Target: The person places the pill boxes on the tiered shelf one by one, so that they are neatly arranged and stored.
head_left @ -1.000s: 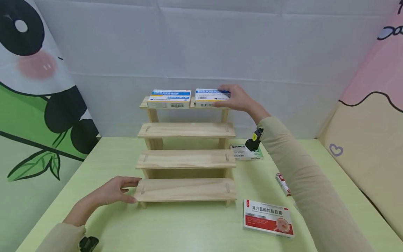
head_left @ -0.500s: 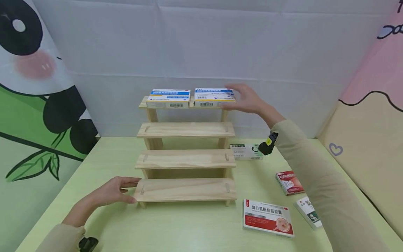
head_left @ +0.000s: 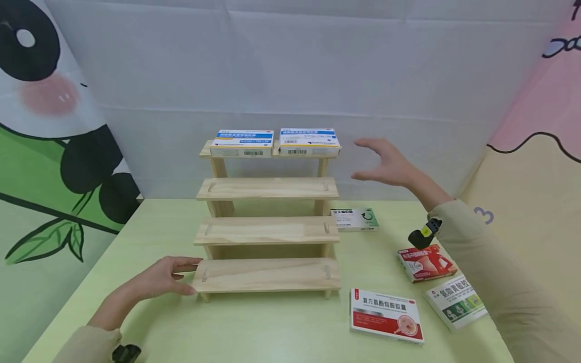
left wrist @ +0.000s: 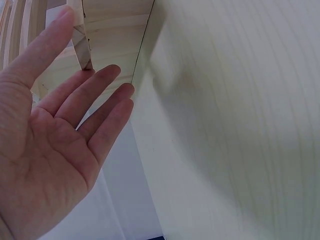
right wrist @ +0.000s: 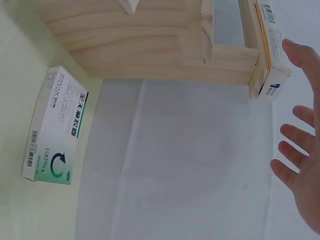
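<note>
Hovering right hand [head_left: 387,164]: held in the air to the right of the top shelf, thumb and fingers parted, with nothing in its grasp; apart from the nearest box.
Right blue-and-white box [head_left: 309,140]: lying flat on the right end of the top shelf, barcode side facing forward.
Left blue-and-white box [head_left: 242,142]: flat on the same shelf, just beside its neighbour, a narrow gap between them.
Left hand [head_left: 161,277]: at the left end of the bottom shelf [head_left: 268,275], fingers extended, thumb near the front corner, a fingertip touching the board's end; not curled round it.
Wooden rack [head_left: 268,230]: four stepped shelves, upright on the pale table [head_left: 245,333].
Green-and-white box [head_left: 355,220]: flat on the table, just right of the rack.
Red box [head_left: 426,262]: on the table farther right, near the right sleeve [head_left: 495,272].
White-and-green box [head_left: 456,301]: just in front of the red box, its right end partly hidden by the sleeve.
Red-and-white box [head_left: 387,316]: nearest the front, right of the rack, label up.
Backdrop [head_left: 290,60]: pale creased sheet behind the rack.
</note>
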`<state>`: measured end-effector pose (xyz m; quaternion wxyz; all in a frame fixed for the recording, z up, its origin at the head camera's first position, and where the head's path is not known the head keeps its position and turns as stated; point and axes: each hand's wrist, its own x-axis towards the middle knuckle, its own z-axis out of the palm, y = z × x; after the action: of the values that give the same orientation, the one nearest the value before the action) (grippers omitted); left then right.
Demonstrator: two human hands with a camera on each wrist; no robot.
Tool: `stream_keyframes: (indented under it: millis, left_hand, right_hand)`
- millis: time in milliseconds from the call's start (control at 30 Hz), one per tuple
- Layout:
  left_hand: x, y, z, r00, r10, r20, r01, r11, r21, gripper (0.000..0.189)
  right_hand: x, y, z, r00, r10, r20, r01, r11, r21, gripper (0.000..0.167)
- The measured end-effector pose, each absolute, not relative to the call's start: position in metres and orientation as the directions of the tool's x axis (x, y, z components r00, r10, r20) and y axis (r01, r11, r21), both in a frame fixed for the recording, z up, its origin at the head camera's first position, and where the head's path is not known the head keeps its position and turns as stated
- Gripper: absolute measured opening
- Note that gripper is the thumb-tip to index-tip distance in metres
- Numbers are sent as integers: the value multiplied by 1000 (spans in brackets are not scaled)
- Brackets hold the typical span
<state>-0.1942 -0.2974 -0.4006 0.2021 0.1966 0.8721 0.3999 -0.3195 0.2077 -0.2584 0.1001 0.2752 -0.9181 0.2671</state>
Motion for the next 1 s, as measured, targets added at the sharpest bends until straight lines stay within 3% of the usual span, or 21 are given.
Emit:
stream_keyframes:
  millis: [1000]
  left_hand:
    - [-194, -298, -403, -842, 501, -200, 159, 585, 795, 70]
  right_hand:
    - [-297, 267, -364, -897, -395, 199, -434, 704, -562, 77]
